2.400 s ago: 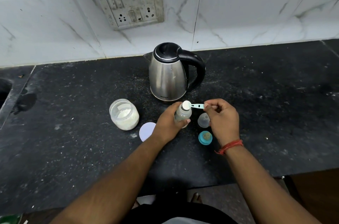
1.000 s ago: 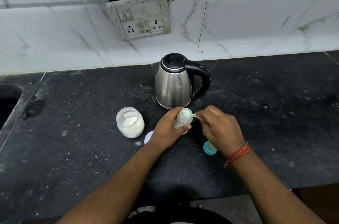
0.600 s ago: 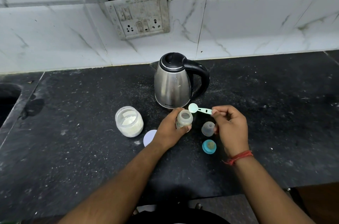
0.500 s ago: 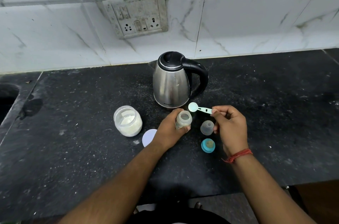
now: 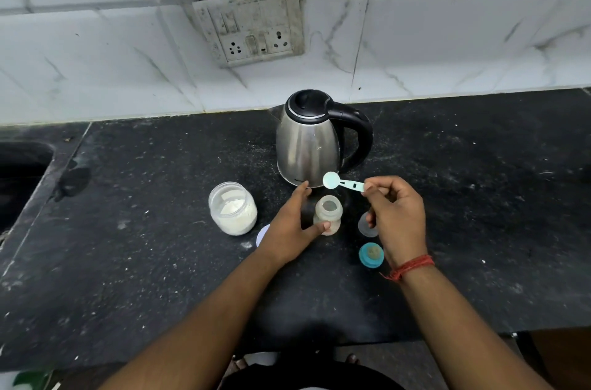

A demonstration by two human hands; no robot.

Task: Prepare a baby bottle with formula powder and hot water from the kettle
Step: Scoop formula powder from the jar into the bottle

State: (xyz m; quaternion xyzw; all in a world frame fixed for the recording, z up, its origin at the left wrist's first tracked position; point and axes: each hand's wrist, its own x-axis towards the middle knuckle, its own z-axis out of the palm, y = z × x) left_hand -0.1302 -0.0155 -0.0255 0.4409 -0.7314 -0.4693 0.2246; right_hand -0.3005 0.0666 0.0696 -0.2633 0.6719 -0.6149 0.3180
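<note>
A small open baby bottle [image 5: 327, 213] stands upright on the black counter [image 5: 160, 261], in front of a steel kettle [image 5: 307, 140] with a black handle. My left hand [image 5: 292, 223] is spread beside the bottle, fingers apart, only the thumb tip touching its base. My right hand [image 5: 395, 213] pinches the handle of a pale green scoop [image 5: 342, 182], held level above and behind the bottle's mouth. To the left stands an open glass jar of white formula powder [image 5: 232, 213].
A clear bottle cap [image 5: 367, 226] and a teal ring with the nipple [image 5: 371, 255] lie right of the bottle. The jar's white lid [image 5: 262, 234] shows under my left wrist. A sink edge [image 5: 22, 172] is far left. A socket panel [image 5: 252, 25] hangs on the tiled wall.
The scoop was tipped over the bottle's mouth, then lifted away up and right. My left hand has loosened its grip on the bottle and opened beside it.
</note>
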